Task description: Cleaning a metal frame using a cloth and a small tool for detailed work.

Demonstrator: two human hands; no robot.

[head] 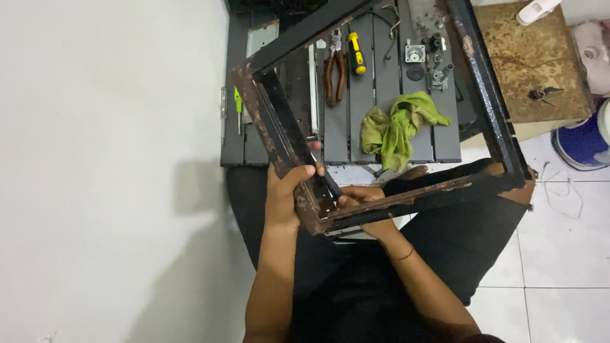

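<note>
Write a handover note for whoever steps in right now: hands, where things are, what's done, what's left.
Left hand: grips the near corner of the rusty black frame, thumb on top.
Right hand: inside that corner, working a dark slim tool; what kind is hard to tell.
Frame rests tilted across the lap. Pliers, green rag and small metal parts lie on the dark slatted bench ahead.
Done: unclear. Left: the corner work is under way.

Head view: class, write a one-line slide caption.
Left hand grips a rusty black metal frame; right hand works at its corner.
</note>
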